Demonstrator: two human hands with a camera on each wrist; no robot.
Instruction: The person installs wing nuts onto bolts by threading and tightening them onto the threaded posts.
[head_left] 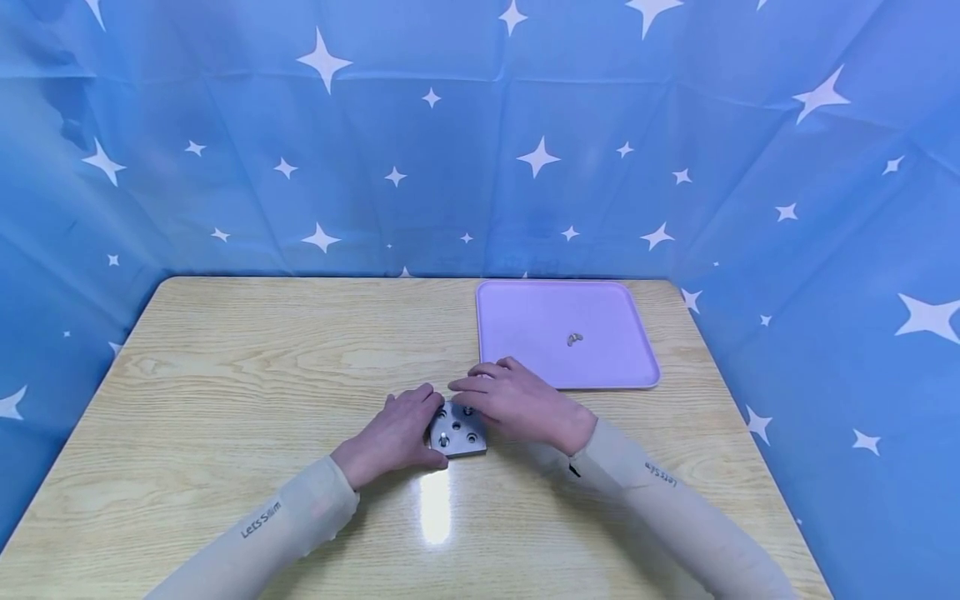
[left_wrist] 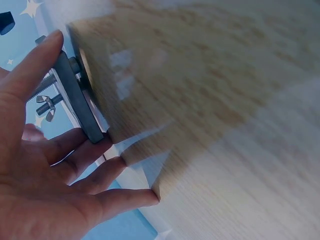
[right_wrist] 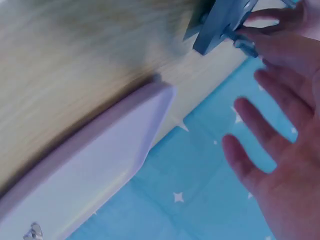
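Observation:
My left hand (head_left: 401, 433) grips a small grey metal plate (head_left: 461, 446) with several holes, thumb on the near edge and fingers on the far side. In the left wrist view the plate (left_wrist: 80, 100) stands between thumb and fingers, with threaded bolts through it. A wing nut (left_wrist: 46, 108) sits on one bolt, both wings showing. My right hand (head_left: 517, 400) reaches over the plate's far right corner. In the right wrist view its foremost fingertip is right at the wing nut (right_wrist: 245, 46), while the other fingers are spread and loosely extended.
A shallow lilac tray (head_left: 536, 317) lies at the back right of the wooden table (head_left: 247, 375), close behind my right hand. One small metal piece (head_left: 574, 339), like a wing nut, lies in it. A blue curtain (head_left: 420, 133) with white stars surrounds the table's back and sides.

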